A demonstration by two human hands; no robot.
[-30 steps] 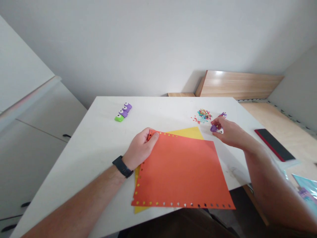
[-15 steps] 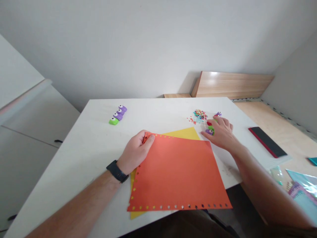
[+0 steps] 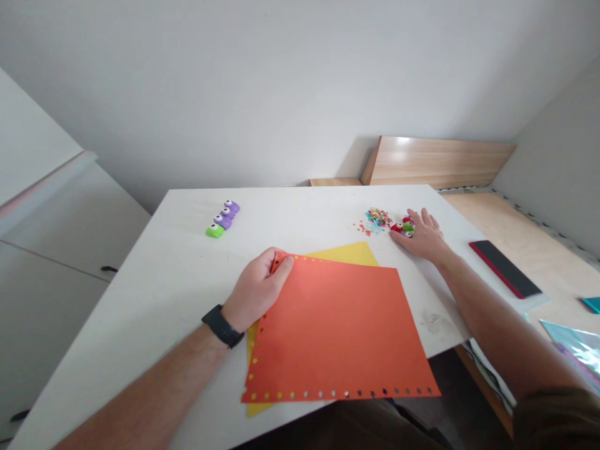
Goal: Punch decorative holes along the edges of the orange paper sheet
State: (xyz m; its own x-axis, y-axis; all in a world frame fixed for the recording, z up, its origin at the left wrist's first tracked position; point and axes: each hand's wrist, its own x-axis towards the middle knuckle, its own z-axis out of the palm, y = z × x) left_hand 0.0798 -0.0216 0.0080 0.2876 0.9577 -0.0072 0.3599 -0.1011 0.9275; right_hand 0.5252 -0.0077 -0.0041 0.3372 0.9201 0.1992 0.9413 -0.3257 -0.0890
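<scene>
My left hand (image 3: 260, 284) is closed on the upper left corner of an orange paper sheet (image 3: 337, 331), thumb on top. Small shaped holes run along the sheet's left and bottom edges and part of its top edge. Behind it a yellow sheet (image 3: 359, 253) sticks out at the top and left. My right hand (image 3: 424, 237) rests at the far right of the table, fingers spread around a cluster of red, green and purple craft punches (image 3: 407, 226) with googly eyes. The hand partly hides them. Beside them lies a heap of colourful paper confetti (image 3: 379, 217).
A row of purple and green punches (image 3: 224, 219) stands on the white table (image 3: 290, 215), back left. A black and red case (image 3: 505, 269) lies at the right edge. Clear plastic packets (image 3: 574, 344) are at the lower right, a wooden board (image 3: 440, 161) behind.
My right hand has moved away from me with the punches, which now sit closer together near the confetti. My left hand and the orange sheet stay almost where they were.
</scene>
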